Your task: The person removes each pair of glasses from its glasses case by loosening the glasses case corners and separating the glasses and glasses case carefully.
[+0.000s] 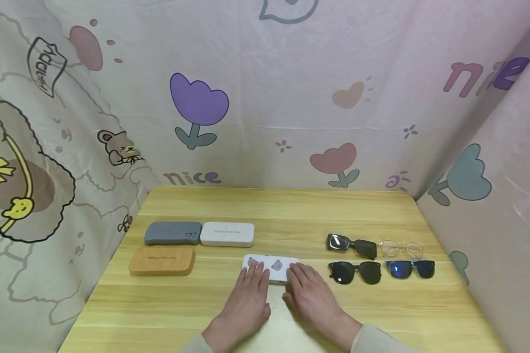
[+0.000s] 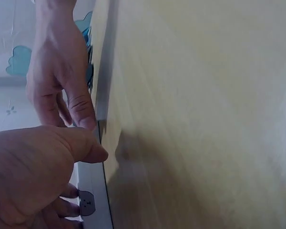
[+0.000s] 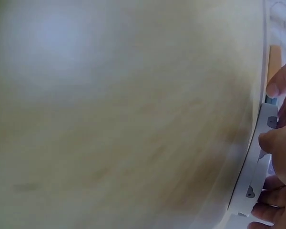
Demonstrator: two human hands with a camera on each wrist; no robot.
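A white glasses case [image 1: 277, 265] with bear pictures lies closed at the middle of the table. My left hand [image 1: 247, 297] rests its fairly straight fingers on the case's left end. On the right end lie the extended fingers of my right hand [image 1: 313, 296]. In the left wrist view, the thumb of the left hand [image 2: 33, 176] is held out near the front side of the case [image 2: 93, 179]. The right wrist view has the bear-patterned case [image 3: 255, 164] at its right edge, with the right hand [image 3: 282, 152] touching it.
Left of the hands lie a grey glasses case [image 1: 172, 233], a white lettered case [image 1: 227, 238] and an orange-brown case [image 1: 161, 262]. On the right are black sunglasses [image 1: 366, 248], dark sunglasses [image 1: 345, 272], thin-framed glasses [image 1: 390, 248] and blue-lensed sunglasses [image 1: 399, 269]. Patterned curtains [image 1: 265, 98] surround the wooden table [image 1: 291, 208].
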